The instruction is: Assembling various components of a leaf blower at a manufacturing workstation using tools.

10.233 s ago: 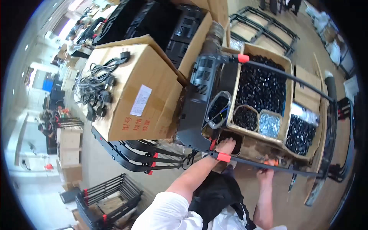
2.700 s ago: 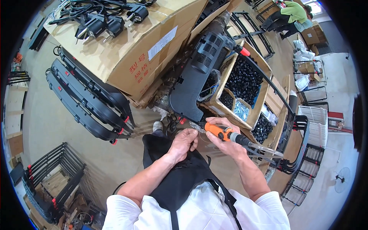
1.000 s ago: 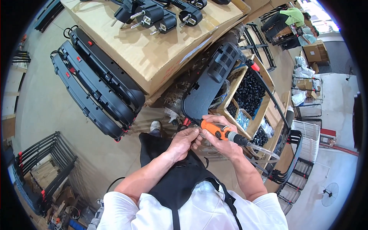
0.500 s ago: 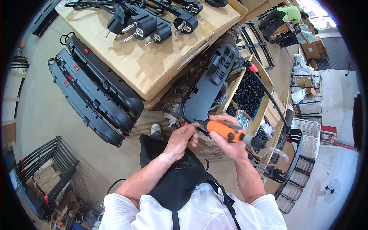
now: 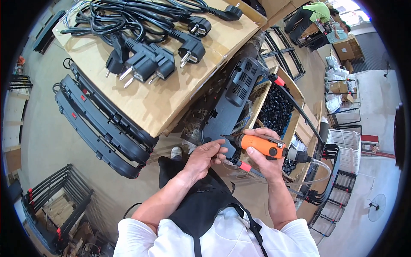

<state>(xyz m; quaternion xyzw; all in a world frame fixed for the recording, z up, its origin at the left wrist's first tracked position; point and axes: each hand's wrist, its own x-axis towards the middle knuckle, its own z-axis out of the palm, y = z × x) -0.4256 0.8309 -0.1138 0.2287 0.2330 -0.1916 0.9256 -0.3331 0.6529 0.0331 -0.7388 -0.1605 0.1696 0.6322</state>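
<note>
My right hand [image 5: 267, 165] is wrapped round an orange air screwdriver [image 5: 262, 146], whose tip points left and a clear hose [image 5: 329, 169] trails from its back end. Just below and left of the tip is my left hand [image 5: 200, 159], thumb and fingers pinched together. Whatever it pinches, if anything, is too small to make out. Beyond both hands lies a dark grey plastic housing [image 5: 217, 118] with a vented motor cover [image 5: 245, 81]. A black bar with a red end [image 5: 245, 166] shows between my hands.
Black power cords with plugs [image 5: 143, 64] lie on a large cardboard box [image 5: 180, 90] ahead. Several grey housings [image 5: 100, 128] lean at its left. Right of my work, a wooden bin [image 5: 257, 112] holds small black parts [image 5: 276, 107]. Two people [image 5: 317, 19] are at the far right.
My right hand and the screwdriver have moved slightly right, away from the left fingers. The red bar end between my hands shows more clearly. The whole view has shifted a little.
</note>
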